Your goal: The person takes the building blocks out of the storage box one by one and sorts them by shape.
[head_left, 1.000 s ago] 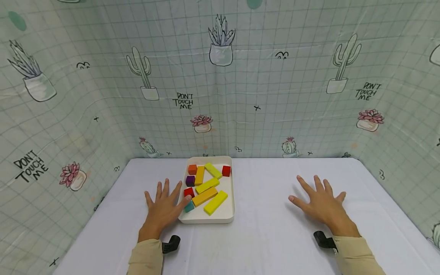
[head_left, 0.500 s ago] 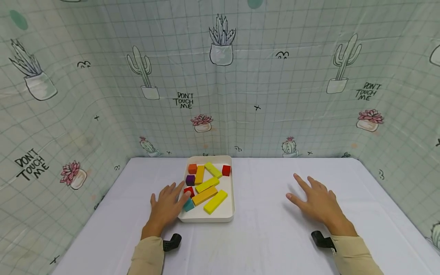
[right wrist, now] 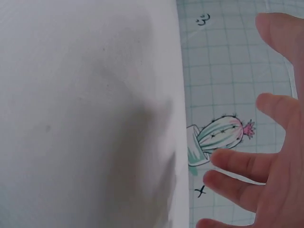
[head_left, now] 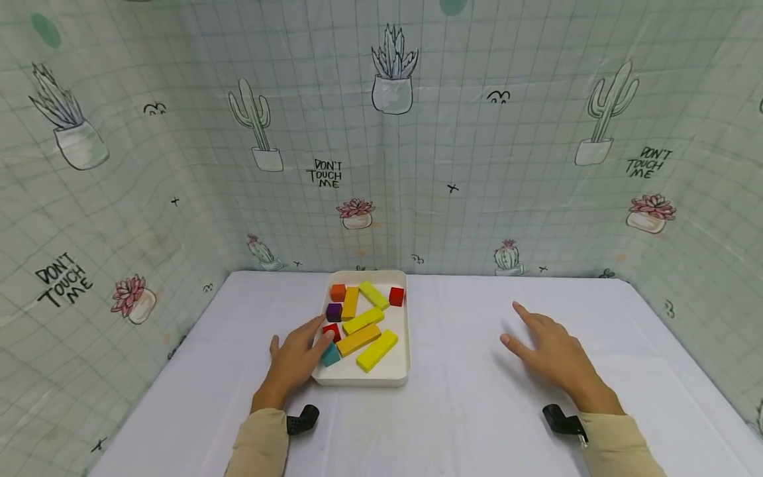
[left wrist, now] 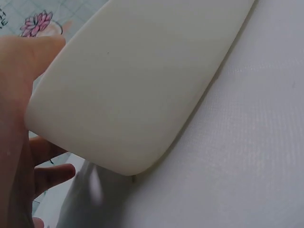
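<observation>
sitting on the table [head_left: 453, 404], tray [head_left: 362, 382] is probably light, stiff; blocks [head_left: 363, 321] could slide, take both sides. left hand [head_left: 293, 359] at its left side, can't tell if gripping; right hand [head_left: 554, 354] spread, empty.

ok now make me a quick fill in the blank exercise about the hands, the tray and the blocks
1. The hand at the tray is the person's ____ hand.
2. The tray holds exactly ____ red cubes.
3. The cube between the orange cube and the left red cube is coloured ____.
4. The right hand is holding ____.

Missing words: left; two; purple; nothing.
</observation>
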The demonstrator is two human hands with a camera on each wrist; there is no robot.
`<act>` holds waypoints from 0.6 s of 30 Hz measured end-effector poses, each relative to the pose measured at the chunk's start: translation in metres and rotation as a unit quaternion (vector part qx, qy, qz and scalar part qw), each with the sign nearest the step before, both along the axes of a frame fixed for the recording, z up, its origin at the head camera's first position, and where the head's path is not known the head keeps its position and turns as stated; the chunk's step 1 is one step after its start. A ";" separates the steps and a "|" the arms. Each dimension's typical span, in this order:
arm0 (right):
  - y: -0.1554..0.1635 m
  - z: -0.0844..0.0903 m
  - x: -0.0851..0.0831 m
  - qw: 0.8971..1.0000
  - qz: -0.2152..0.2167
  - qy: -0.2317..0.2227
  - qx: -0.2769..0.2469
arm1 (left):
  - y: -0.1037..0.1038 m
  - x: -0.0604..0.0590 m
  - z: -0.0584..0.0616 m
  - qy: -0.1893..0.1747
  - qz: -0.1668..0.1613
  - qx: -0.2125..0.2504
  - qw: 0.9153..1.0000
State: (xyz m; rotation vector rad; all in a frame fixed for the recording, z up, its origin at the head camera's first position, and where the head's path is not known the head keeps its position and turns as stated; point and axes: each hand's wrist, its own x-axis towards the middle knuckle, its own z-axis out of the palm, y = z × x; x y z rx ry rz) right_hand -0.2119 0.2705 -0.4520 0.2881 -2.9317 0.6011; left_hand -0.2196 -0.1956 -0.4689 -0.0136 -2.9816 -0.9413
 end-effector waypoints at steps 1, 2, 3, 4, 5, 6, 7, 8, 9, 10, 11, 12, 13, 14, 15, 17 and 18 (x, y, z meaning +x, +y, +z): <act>0.000 0.000 0.000 1.000 0.001 -0.005 -0.007 | 0.001 -0.001 0.000 -0.002 0.001 0.006 1.000; 0.001 0.000 -0.001 1.000 0.002 -0.011 -0.015 | 0.001 -0.002 -0.001 -0.003 0.001 0.013 1.000; 0.001 0.001 -0.001 1.000 0.003 -0.015 -0.023 | 0.001 -0.003 -0.001 -0.006 0.001 0.018 1.000; 0.000 -0.001 -0.001 0.999 0.005 -0.020 -0.035 | 0.001 -0.002 -0.002 -0.008 0.001 0.021 1.000; -0.001 -0.002 -0.001 0.999 0.006 -0.024 -0.046 | 0.000 -0.002 -0.002 -0.009 0.001 0.025 1.000; -0.002 -0.002 -0.001 0.998 0.006 -0.026 -0.058 | 0.000 -0.002 -0.003 -0.009 -0.001 0.028 1.000; -0.003 -0.003 -0.001 0.997 0.007 -0.027 -0.069 | 0.000 -0.002 -0.003 -0.008 -0.003 0.031 0.999; -0.004 -0.003 -0.001 0.996 0.007 -0.029 -0.080 | 0.000 -0.002 -0.003 -0.008 -0.005 0.034 0.999; -0.005 -0.002 -0.001 0.996 0.009 -0.030 -0.089 | 0.000 -0.002 -0.004 -0.009 -0.007 0.036 0.999; -0.007 -0.002 -0.002 0.995 0.011 -0.032 -0.098 | 0.000 -0.002 -0.004 -0.009 -0.010 0.037 0.999; -0.008 -0.002 -0.002 0.994 0.012 -0.035 -0.104 | 0.000 -0.002 -0.005 -0.011 -0.011 0.037 0.999; -0.009 -0.002 -0.002 0.993 0.015 -0.038 -0.110 | 0.000 -0.002 -0.005 -0.012 -0.012 0.037 0.999; -0.010 -0.002 -0.002 0.992 0.016 -0.040 -0.115 | 0.000 -0.002 -0.006 -0.014 -0.013 0.036 0.999; -0.011 -0.002 -0.002 0.992 0.016 -0.042 -0.121 | 0.000 -0.002 -0.006 -0.015 -0.014 0.036 0.999; -0.012 -0.003 -0.003 0.991 0.017 -0.042 -0.126 | -0.001 -0.002 -0.007 -0.016 -0.014 0.035 0.999; -0.014 -0.004 -0.004 0.989 0.015 -0.046 -0.142 | -0.001 -0.003 -0.007 -0.018 -0.018 0.034 0.999; -0.015 -0.005 -0.006 0.987 0.015 -0.047 -0.152 | -0.002 -0.003 -0.008 -0.018 -0.020 0.034 0.999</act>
